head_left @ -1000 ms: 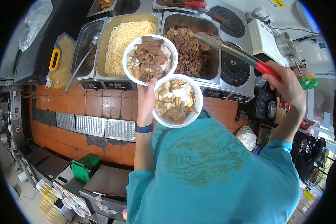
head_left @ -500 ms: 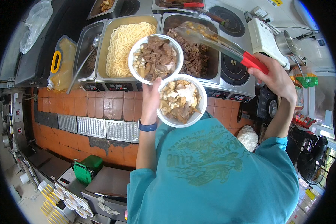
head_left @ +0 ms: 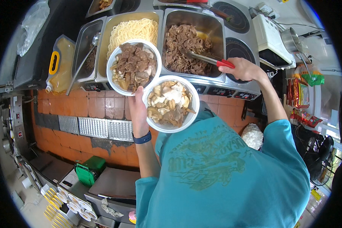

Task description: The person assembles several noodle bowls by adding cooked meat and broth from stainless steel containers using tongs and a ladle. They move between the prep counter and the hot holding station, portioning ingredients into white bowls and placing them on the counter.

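My left hand [head_left: 139,118] grips two white round bowls side by side, its thumb up between them and most fingers hidden beneath. The farther bowl [head_left: 159,62] carries sliced brown meat over mushrooms. In the nearer bowl [head_left: 196,105] lie mushrooms, a little meat and a white topping. My right hand [head_left: 244,69] is closed around the red handle of metal tongs [head_left: 206,58]. The tongs' tips reach down into the sliced meat [head_left: 178,41] in a deep steel pan [head_left: 221,32]; whether they pinch any is unclear.
A pan of noodles [head_left: 135,28] stands left of the meat, partly behind the farther bowl. Beside it are a narrow pan with a ladle [head_left: 81,68] and a jug of yellowish liquid [head_left: 62,72]. Round hobs [head_left: 237,51] lie at the right. A fan [head_left: 321,163] stands at far right.
The tongs have come down from above the pan into the meat, my right hand moving left. Both bowls have shifted left, the farther one now partly over the noodle pan.
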Available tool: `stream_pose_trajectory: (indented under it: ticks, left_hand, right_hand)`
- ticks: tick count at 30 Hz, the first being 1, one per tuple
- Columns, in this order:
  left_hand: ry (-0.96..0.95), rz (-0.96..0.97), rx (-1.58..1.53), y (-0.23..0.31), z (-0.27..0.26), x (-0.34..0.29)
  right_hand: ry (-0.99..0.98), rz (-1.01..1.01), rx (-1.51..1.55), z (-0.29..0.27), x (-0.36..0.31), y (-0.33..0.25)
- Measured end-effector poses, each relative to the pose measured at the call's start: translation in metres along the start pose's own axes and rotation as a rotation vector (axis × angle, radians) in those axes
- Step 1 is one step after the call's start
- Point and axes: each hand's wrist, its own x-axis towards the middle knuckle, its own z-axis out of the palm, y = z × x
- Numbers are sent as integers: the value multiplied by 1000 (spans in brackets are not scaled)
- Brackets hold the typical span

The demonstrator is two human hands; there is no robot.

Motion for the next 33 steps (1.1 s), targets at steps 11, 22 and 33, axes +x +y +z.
stream_pose_trajectory:
  ticks: [11, 22, 33]
  left_hand:
    - [6, 36, -13, 2, 1, -5]
    - [-68, 64, -204, -12, -3, -3]
    - [-35, 167, -218, -14, 7, -3]
  right_hand:
    - [147, -76, -449, 26, 3, -16]
    - [220, -192, -301, 48, 15, 35]
    - [303, -34, 161, 49, -105, 44]
